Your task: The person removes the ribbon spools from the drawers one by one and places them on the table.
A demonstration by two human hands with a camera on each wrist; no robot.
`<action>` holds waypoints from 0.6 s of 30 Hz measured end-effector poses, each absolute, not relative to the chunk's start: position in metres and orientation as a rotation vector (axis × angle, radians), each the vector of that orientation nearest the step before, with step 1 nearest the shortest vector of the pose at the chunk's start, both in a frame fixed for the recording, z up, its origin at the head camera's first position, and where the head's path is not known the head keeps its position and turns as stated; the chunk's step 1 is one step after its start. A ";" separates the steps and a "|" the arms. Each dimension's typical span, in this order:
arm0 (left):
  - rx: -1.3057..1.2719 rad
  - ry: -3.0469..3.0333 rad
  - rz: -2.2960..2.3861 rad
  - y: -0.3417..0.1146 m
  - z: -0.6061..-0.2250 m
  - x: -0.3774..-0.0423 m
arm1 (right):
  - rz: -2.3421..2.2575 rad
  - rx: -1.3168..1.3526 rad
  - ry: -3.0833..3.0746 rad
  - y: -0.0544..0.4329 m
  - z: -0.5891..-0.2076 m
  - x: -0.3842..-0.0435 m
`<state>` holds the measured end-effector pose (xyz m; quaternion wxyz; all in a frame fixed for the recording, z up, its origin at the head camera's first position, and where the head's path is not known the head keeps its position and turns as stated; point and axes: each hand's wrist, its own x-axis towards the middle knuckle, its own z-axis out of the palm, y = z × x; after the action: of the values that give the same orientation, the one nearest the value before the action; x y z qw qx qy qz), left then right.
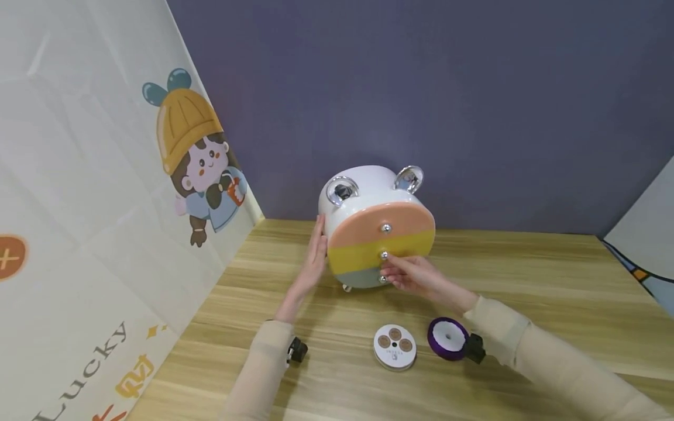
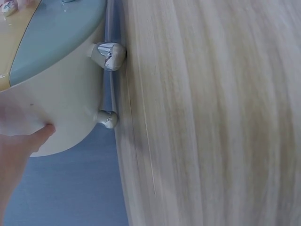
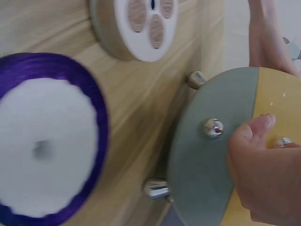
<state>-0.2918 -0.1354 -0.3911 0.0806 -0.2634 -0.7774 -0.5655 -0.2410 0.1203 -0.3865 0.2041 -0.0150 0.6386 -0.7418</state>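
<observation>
A small round drawer cabinet (image 1: pixel 368 187) stands on the table, with a white body, silver ears and silver feet. Its front has an orange drawer (image 1: pixel 358 228), a yellow drawer (image 1: pixel 353 257) and a grey-green drawer (image 1: pixel 358 279), each with a silver knob. My left hand (image 1: pixel 314 260) rests along the cabinet's left side with fingers extended; in the left wrist view its thumb (image 2: pixel 43 135) touches the white wall. With thumb and forefinger my right hand (image 1: pixel 418 278) pinches the yellow drawer's knob (image 1: pixel 384 255). The drawer fronts look flush with one another.
On the table (image 1: pixel 326 386) in front of the cabinet lie a white spool with brown circles (image 1: pixel 395 348) and a purple ribbon spool (image 1: pixel 446 338). The purple spool sits below my right wrist. A dark blue-grey panel (image 1: pixel 474 117) rises behind, and a printed white sheet (image 1: pixel 95 175) borders the left.
</observation>
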 end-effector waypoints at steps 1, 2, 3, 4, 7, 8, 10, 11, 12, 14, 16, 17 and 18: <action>-0.785 -2.326 -1.692 -0.136 -0.391 -0.292 | -2.057 -0.019 1.781 0.121 -0.388 -0.241; -0.786 -2.320 -1.692 -0.136 -0.391 -0.292 | -2.039 -0.006 1.779 0.122 -0.390 -0.240; -0.789 -2.314 -1.691 -0.136 -0.390 -0.292 | -2.026 0.017 1.773 0.123 -0.392 -0.240; -0.794 -2.307 -1.686 -0.136 -0.390 -0.293 | -2.010 0.039 1.765 0.124 -0.394 -0.239; -0.800 -2.295 -1.682 -0.136 -0.388 -0.293 | -1.967 0.099 1.729 0.127 -0.401 -0.239; -0.799 -2.295 -1.684 -0.136 -0.388 -0.294 | -1.949 0.107 1.725 0.127 -0.404 -0.239; -0.797 -2.291 -1.670 -0.136 -0.397 -0.302 | -1.920 0.139 1.723 0.127 -0.411 -0.240; -0.793 -2.300 -1.669 -0.137 -0.401 -0.306 | -1.912 0.153 1.722 0.125 -0.414 -0.241; -0.790 -2.303 -1.661 -0.137 -0.405 -0.310 | -1.909 0.165 1.721 0.124 -0.416 -0.242; -0.793 -2.295 -1.647 -0.137 -0.416 -0.317 | -1.917 0.188 1.715 0.121 -0.421 -0.244; -0.788 -2.294 -1.642 -0.137 -0.421 -0.321 | -1.924 0.193 1.709 0.118 -0.424 -0.246; -0.786 -2.293 -1.643 -0.137 -0.422 -0.321 | -1.934 0.201 1.703 0.117 -0.425 -0.247; -0.788 -2.281 -1.640 -0.136 -0.423 -0.320 | -1.939 0.204 1.699 0.116 -0.426 -0.248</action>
<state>-0.3199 -0.1364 -0.4226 0.1118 -0.2686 -0.7768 -0.5585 -0.2481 0.1158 -0.4260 0.2740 0.0760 0.6319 -0.7210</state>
